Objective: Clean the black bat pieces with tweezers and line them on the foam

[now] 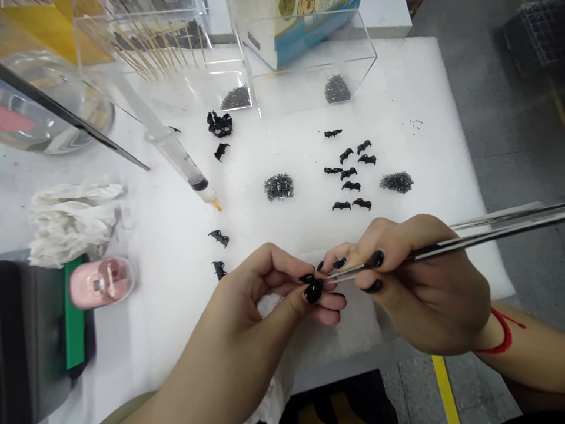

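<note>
My left hand (269,306) is closed in a pinch, thumb against index finger; whatever sits between the dark-painted nails is too small and hidden to make out. Long metal tweezers (424,252) are in my right hand (424,288), their tips meeting the left fingertips. White tissue (280,377) shows beneath my left hand. Several small black curved pieces (351,186) lie beyond my right hand, near a pile of tiny dark bits (279,186). Left of them, more black pieces (219,237) rest on the white foam board (304,229).
A syringe (185,168) with an orange tip slants over the board's left side. Clear acrylic boxes (309,65) stand at the back, one with wooden sticks (163,47). Crumpled tissue (73,218), a pink case (99,282) and a second tweezers-like tool (83,123) are at left.
</note>
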`<state>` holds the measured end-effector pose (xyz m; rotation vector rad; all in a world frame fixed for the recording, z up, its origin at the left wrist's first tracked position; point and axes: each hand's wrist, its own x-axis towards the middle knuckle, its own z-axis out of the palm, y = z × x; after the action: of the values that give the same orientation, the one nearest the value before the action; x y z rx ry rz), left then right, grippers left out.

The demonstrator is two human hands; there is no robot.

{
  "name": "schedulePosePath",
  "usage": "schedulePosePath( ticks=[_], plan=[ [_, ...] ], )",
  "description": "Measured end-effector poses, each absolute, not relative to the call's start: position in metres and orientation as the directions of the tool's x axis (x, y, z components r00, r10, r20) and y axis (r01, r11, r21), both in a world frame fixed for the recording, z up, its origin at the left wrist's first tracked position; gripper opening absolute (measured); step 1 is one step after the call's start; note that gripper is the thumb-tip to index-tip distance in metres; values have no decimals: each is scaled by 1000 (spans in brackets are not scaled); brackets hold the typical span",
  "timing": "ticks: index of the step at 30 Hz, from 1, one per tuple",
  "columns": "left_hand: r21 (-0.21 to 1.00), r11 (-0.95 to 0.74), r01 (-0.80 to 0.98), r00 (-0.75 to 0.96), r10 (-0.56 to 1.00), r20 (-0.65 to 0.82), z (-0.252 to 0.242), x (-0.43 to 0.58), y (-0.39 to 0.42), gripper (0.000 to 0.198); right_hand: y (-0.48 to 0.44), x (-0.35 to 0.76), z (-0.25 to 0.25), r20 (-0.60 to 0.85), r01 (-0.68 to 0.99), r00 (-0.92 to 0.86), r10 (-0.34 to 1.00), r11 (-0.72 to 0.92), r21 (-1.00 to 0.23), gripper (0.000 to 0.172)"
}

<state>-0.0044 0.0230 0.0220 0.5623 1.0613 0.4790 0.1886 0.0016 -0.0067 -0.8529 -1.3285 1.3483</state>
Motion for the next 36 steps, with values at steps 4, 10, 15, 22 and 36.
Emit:
schedulePosePath(
  ticks=[4, 10, 15, 22, 36],
  plan=[
    [657, 751, -68, 410, 621, -668, 22, -4, 24, 13, 1, 189, -5, 132, -137, -223, 966, 103, -985, 29],
    [653, 752, -89, 424, 622, -658, 21, -5, 21, 13, 2, 189, -4, 117, -140, -241, 963, 85, -987, 27],
    [671, 738, -74, 433, 630, -645, 21, -6, 21, 13, 3, 189, -4, 111, -194, -260, 959, 60, -979, 29],
    [663, 744, -78, 428, 626, -652, 22, -5, 23, 13, 2, 191, -4, 89, -216, -259, 962, 32, -976, 30],
    [655, 754, -49, 426, 608, -669, 23, -5, 23, 11, 3, 191, -4, 68, -224, -262, 963, 8, -975, 29]
  ],
)
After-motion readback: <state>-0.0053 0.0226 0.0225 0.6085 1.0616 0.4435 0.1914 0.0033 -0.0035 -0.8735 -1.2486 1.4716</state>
